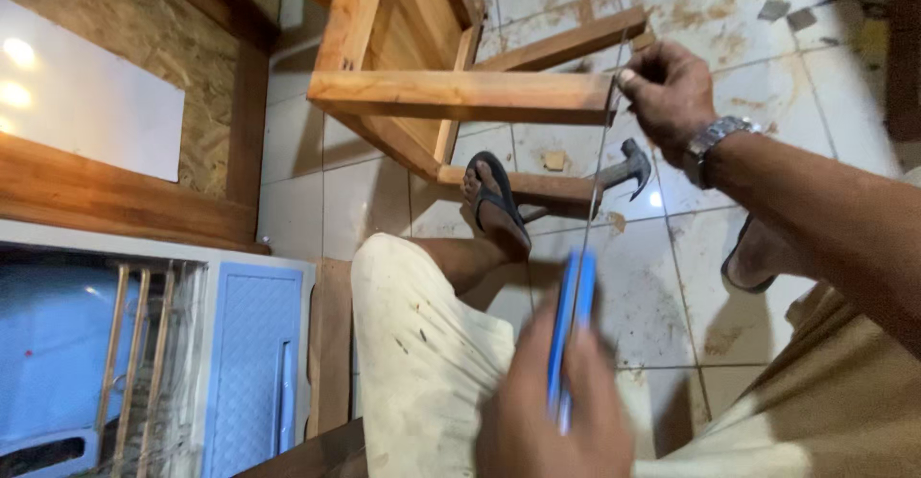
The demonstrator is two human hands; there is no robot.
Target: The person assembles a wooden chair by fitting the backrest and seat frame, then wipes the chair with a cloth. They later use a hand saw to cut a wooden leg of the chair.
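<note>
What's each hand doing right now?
Left hand: closed on the blue tape measure.
Right hand: pinching the tape blade against the wooden frame.

Hammer [625, 166] lies on floor [365, 200] right of sandalled foot [495, 202].

Bare unvarnished wood frame [460, 94], thin metal blade [595, 162] with glossy blue plastic handle [572, 325], stained glossy floor tiles [672, 277].

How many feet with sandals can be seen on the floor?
2: the left foot rests on the wooden frame's lower bar; the right foot is partly hidden behind the right forearm.
</note>
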